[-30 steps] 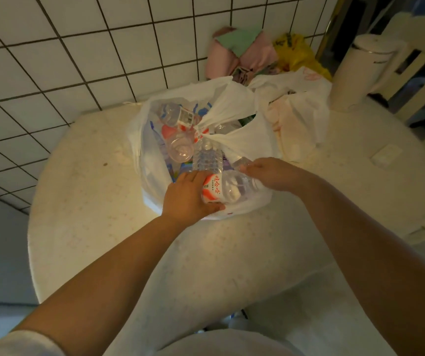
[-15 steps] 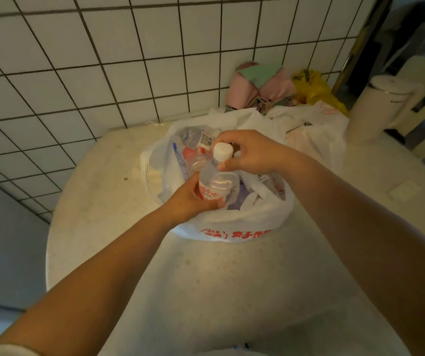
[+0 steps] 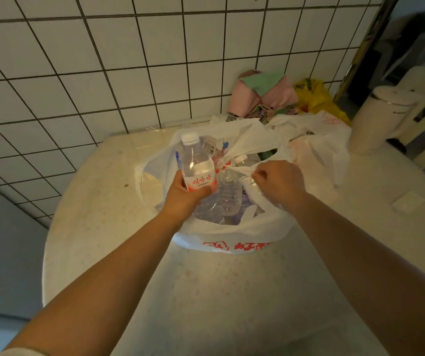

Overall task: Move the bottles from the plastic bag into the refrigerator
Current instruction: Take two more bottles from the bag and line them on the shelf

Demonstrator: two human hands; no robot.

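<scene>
A left hand [image 3: 183, 199] grips a clear, ribbed water bottle [image 3: 198, 167] by its red-and-white label, upright above a crinkled white plastic bag [image 3: 234, 236] of more bottles on a speckled round tabletop [image 3: 98, 227]. The right hand [image 3: 279, 183] pinches the bag's twisted handle [image 3: 242, 169], fingers curled.
</scene>
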